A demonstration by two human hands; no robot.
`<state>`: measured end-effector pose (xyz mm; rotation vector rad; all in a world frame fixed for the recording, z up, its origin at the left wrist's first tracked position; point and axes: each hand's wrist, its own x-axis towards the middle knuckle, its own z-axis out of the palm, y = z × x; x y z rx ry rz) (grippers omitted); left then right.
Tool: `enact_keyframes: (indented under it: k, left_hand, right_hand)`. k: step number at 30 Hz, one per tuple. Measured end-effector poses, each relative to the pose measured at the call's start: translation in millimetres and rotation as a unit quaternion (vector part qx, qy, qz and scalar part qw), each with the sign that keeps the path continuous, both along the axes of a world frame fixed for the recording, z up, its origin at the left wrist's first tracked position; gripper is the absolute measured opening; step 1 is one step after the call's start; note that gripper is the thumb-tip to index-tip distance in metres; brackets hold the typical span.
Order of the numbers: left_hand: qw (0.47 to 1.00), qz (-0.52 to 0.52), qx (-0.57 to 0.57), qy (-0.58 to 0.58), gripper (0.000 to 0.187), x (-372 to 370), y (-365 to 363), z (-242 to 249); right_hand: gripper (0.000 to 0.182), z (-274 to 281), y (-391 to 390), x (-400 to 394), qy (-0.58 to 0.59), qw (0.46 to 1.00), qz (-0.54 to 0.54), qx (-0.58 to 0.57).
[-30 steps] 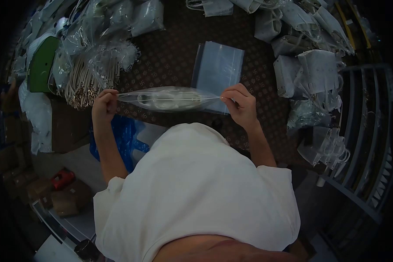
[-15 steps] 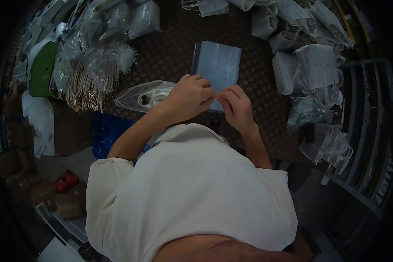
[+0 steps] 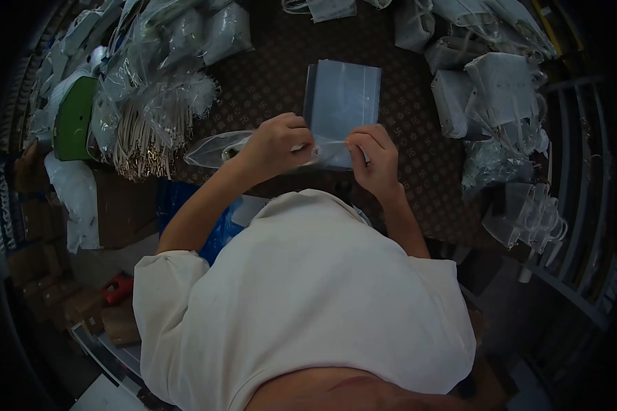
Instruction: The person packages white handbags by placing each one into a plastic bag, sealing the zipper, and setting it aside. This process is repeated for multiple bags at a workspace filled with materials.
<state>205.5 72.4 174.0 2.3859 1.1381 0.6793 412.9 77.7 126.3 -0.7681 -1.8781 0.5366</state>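
A clear plastic bag (image 3: pixel 209 150) with a pale item and metal parts inside lies across the table's near part. My left hand (image 3: pixel 275 145) is closed on the bag, over its middle. My right hand (image 3: pixel 375 159) pinches the bag's right end, which is stretched between the two hands. Behind them lies a stack of flat clear bags (image 3: pixel 343 96), its near edge partly covered by the held bag.
Bundled pale straps (image 3: pixel 147 140) in plastic and a green piece (image 3: pixel 75 120) are at the left. White bags (image 3: pixel 504 89) are piled at the right, above clear packets (image 3: pixel 524 216). A blue plastic bag (image 3: pixel 175 202) hangs at the near left edge.
My hands have moved apart, my left hand to the left and my right hand slightly right. The bag's end now shows stretched between them. The view has shifted slightly.
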Motion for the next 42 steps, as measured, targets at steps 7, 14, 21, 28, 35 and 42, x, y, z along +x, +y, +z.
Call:
enact_keyframes:
  k: [7,14,21,28,35,42]
  left_hand:
    - [0.991,0.097,0.016,0.091,0.01,-103,-39,12]
    - [0.979,0.167,0.043,0.111,0.011,-160,-73,8]
    - [0.969,0.152,0.086,0.177,0.018,-163,-75,-1]
    - [0.913,0.189,-0.227,-0.282,0.067,-176,-66,-62]
    - [0.913,0.199,-0.221,-0.279,0.048,-109,-33,-121]
    - [0.656,0.49,-0.229,-0.525,0.019,-202,23,-69]
  right_hand:
    - [0.009,-5,6,8,0.014,0.996,-0.052,-0.068]
    - [0.008,-9,13,4,0.013,0.996,-0.034,-0.079]
    - [0.004,-6,12,4,0.005,0.988,-0.033,-0.148]
    - [0.002,-25,21,8,0.066,0.972,-0.085,-0.211]
    - [0.013,-34,29,-6,0.146,0.924,-0.109,-0.337]
    - [0.019,-74,21,38,0.121,0.881,-0.181,-0.42]
